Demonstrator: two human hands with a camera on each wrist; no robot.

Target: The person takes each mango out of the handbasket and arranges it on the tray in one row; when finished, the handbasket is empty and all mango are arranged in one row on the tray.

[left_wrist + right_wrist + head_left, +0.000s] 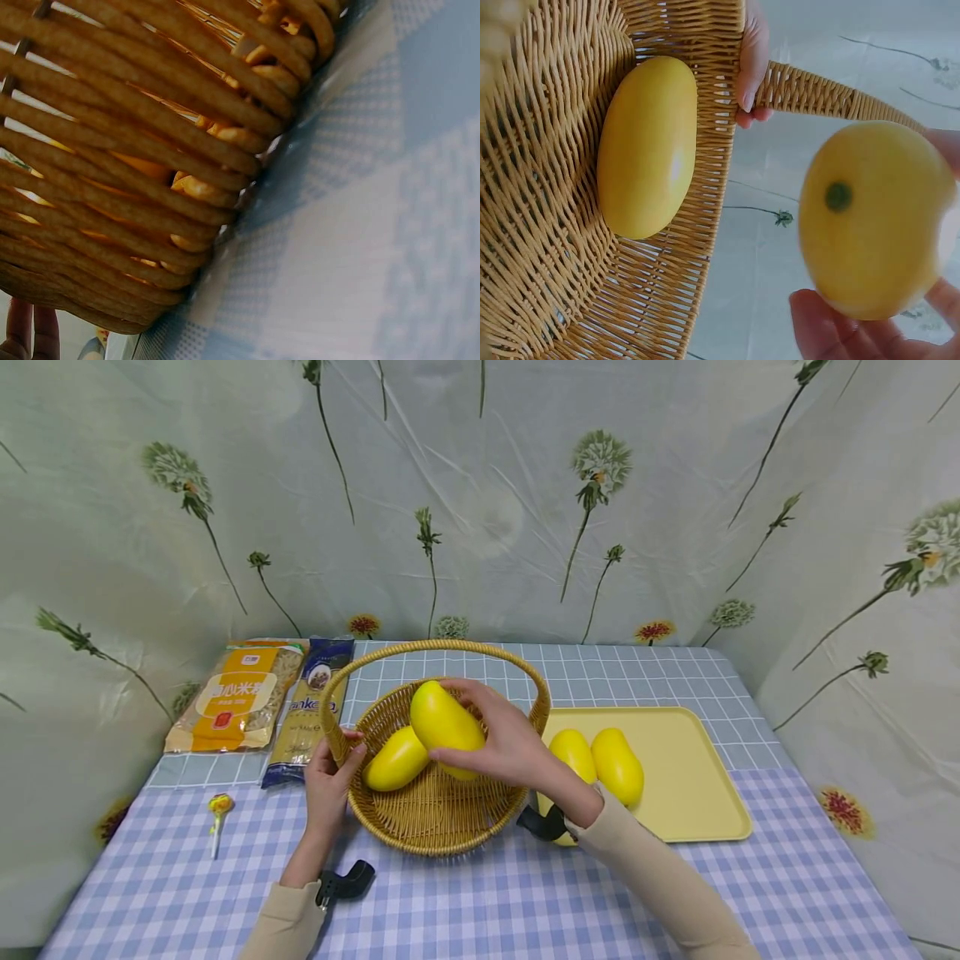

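My right hand (506, 735) grips a yellow mango (444, 720) above the wicker basket (431, 818). In the right wrist view, the held mango (877, 217) shows a dark green spot at one end, with the fingers around it. Another mango (397, 760) lies inside the basket, toward its left side. My left hand (330, 785) holds the basket's left rim by the foot of the handle. The left wrist view looks closely at the woven basket side (127, 150), with only two fingertips (45, 330) showing at the lower left.
On the right, a pale yellow tray (690, 777) bears two mangoes (617, 767), with another yellow piece partly hidden by the right wrist. At the back left lie an orange food bag (232, 697) and a blue pasta packet (311, 710). A lollipop (219, 814) lies front left.
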